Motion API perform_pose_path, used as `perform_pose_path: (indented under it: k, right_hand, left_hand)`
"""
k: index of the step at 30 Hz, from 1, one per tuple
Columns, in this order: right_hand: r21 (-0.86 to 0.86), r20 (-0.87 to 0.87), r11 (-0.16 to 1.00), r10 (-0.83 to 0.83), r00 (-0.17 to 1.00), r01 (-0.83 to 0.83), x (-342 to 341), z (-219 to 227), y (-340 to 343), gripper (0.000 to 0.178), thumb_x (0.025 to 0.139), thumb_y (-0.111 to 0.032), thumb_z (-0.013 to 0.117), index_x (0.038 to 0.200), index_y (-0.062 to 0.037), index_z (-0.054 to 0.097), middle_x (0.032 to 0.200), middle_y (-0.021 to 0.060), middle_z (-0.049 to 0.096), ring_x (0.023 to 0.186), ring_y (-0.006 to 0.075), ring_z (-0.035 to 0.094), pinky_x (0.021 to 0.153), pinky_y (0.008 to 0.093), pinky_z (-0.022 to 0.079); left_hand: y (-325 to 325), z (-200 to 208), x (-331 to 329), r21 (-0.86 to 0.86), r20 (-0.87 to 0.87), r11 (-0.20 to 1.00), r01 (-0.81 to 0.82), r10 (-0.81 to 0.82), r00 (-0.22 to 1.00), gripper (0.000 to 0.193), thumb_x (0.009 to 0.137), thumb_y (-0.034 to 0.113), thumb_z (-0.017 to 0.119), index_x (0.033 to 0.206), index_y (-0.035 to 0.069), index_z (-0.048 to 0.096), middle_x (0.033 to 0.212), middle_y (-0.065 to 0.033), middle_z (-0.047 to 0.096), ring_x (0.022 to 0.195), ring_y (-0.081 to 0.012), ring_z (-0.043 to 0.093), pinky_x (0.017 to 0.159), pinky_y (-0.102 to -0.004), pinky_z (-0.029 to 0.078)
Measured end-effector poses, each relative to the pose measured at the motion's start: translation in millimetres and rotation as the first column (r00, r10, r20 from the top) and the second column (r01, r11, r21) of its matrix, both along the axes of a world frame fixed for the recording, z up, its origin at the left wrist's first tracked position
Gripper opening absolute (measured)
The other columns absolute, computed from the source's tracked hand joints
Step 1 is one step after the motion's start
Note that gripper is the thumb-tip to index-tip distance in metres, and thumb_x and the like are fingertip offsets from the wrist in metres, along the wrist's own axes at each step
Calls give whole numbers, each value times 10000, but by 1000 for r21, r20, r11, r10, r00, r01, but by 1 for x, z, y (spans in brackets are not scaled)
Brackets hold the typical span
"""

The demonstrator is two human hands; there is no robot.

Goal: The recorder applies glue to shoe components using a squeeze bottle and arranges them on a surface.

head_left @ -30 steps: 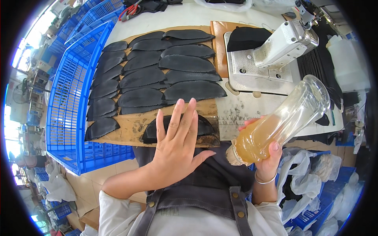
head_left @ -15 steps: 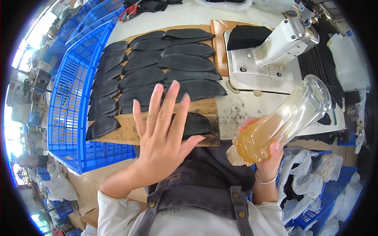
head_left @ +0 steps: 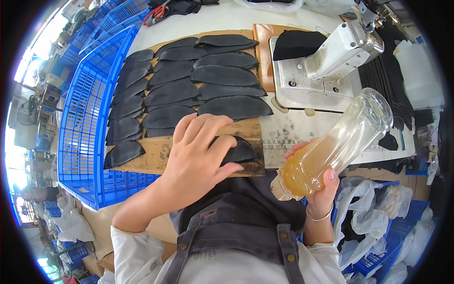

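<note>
My right hand [head_left: 324, 194] is wrapped round a clear plastic bottle [head_left: 338, 142], tilted with its base up and to the right. Yellowish, glue-like liquid fills its lower part, and its crusted end points down toward me. My left hand [head_left: 198, 151] hovers palm down over the board's near edge, fingers bent and apart, holding nothing that I can see. Just beyond its fingers lies a single curved black piece [head_left: 242, 150], partly covered by the hand. Several more black crescent-shaped pieces [head_left: 227, 75] lie in overlapping rows on the brown board [head_left: 161, 144].
A white sewing machine [head_left: 331, 57] stands at the right, with black fabric [head_left: 298, 45] on its bed. A blue crate [head_left: 85, 118] borders the board on the left. Red-handled scissors [head_left: 157, 13] lie at the back. Plastic bags [head_left: 366, 208] hang at lower right.
My left hand has gone from spread, stretched fingers to bent ones and dropped lower over the board. The bottle in my right hand has shifted slightly left.
</note>
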State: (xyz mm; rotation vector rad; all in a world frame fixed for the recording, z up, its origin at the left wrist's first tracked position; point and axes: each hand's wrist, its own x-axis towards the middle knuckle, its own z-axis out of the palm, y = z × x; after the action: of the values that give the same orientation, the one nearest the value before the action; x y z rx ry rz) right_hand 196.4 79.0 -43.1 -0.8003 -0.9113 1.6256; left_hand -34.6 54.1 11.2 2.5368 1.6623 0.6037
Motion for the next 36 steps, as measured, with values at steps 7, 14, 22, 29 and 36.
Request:
perform_pose_path:
  k: [7, 14, 22, 29, 36]
  right_hand:
    - [-3, 9, 1000, 3, 1000, -3, 3, -1, 0, 744, 693, -492, 663, 1163, 14, 387, 1036, 224, 537, 913, 306, 605, 763, 390, 518]
    - [-26, -9, 1000, 7, 1000, -7, 1, 2, -3, 751, 689, -498, 659, 1167, 12, 384, 1035, 226, 538, 933, 305, 598, 764, 387, 518]
    - [5, -47, 988, 152, 987, -152, -14, 6, -8, 777, 656, -565, 629, 1144, -9, 392, 993, 216, 539, 878, 305, 595, 739, 390, 513]
    - [-5, -238, 931, 352, 905, -364, -40, 8, -9, 801, 594, -555, 656, 1152, -46, 388, 959, 238, 549, 857, 361, 603, 982, 487, 345]
    - [30, -182, 946, 324, 928, -324, -41, 1, -12, 792, 643, -590, 604, 1163, -32, 388, 933, 206, 548, 810, 336, 594, 952, 510, 368]
  left_hand:
    - [4, -1, 4, 4, 51, 1000, -4, 4, 999, 355, 596, 189, 751, 866, 56, 562, 1110, -101, 493, 1043, -272, 467, 908, -429, 336]
    - [8, -14, -3, 54, 123, 998, 14, -20, 992, 235, 614, 127, 735, 744, 54, 553, 1087, -103, 513, 1027, -277, 478, 882, -417, 359]
    - [6, -15, -1, -62, 263, 998, 11, 5, 965, 132, 667, 48, 667, 722, 50, 547, 1099, -96, 519, 1050, -296, 468, 907, -408, 350]
    - [7, -17, 0, -65, 298, 998, 5, 15, 955, 137, 667, 48, 666, 726, 50, 543, 1096, -98, 519, 1049, -294, 469, 904, -405, 351]
    - [0, -19, -47, -142, 669, 962, -234, 267, 694, 94, 728, 56, 660, 767, 37, 577, 1076, -96, 553, 925, -202, 538, 836, -298, 389]
